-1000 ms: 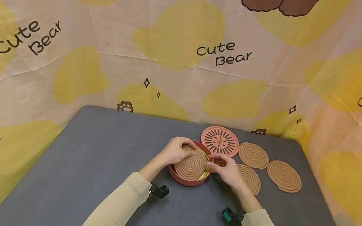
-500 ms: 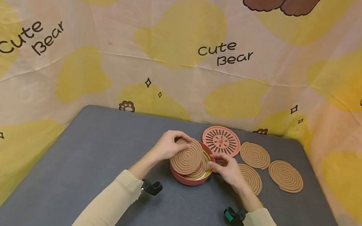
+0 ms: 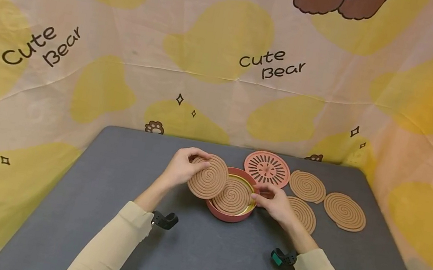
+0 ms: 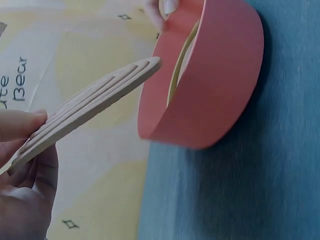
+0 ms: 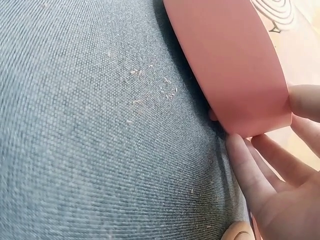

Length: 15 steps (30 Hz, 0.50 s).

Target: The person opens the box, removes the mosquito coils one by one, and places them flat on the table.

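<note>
My left hand (image 3: 183, 167) pinches a tan mosquito coil (image 3: 209, 177) by its edge, thumb on one face and fingers behind. The coil (image 4: 90, 102) is seen nearly edge-on in the left wrist view, its far end close to the rim of a round reddish-pink tin (image 4: 225, 75). Inside the tin (image 3: 225, 216), which has a gold inner ring, lies another coil (image 3: 233, 196). My right hand (image 3: 275, 206) grips the tin's right side. The right wrist view has its thumb at the rim and its fingers against the outer wall of the tin (image 5: 230, 65).
Behind the tin lies a pink slotted lid (image 3: 267, 167). To the right are three more coils: one at the back (image 3: 307, 186), one farther right (image 3: 344, 212), and one partly hidden behind my right hand (image 3: 302, 212). A patterned cloth (image 3: 213, 48) hangs behind the grey table (image 3: 143, 161).
My left hand has lifted a coil out of the tin and moved it left, uncovering the coil beneath. The right hand stays on the tin's side.
</note>
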Tool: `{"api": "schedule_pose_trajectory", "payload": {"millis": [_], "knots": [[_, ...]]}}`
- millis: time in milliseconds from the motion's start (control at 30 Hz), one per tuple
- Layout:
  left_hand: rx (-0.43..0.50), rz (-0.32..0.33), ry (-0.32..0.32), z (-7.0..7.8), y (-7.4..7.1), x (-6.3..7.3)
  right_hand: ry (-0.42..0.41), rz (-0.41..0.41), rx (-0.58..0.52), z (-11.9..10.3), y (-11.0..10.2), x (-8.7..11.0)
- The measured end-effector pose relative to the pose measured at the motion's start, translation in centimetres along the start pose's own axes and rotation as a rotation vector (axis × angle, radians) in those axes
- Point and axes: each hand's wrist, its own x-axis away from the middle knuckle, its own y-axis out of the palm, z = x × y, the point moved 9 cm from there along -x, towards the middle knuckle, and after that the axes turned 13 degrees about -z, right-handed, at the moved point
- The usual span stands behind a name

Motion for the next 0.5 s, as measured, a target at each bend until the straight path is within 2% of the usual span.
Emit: {"api": "schedule_pose_trajectory", "payload": {"millis": [300,500], "knots": [[-0.008,0.096,-0.035,-1.3,-3.9,1.3,-0.003,-0.004,0.026,-0.2,0.0,0.1],[-0.038,0.145,-0.088,-2.9,-6.7,2.7,-0.015,-0.004,0.035,1.6,-0.3,-0.7]]}}
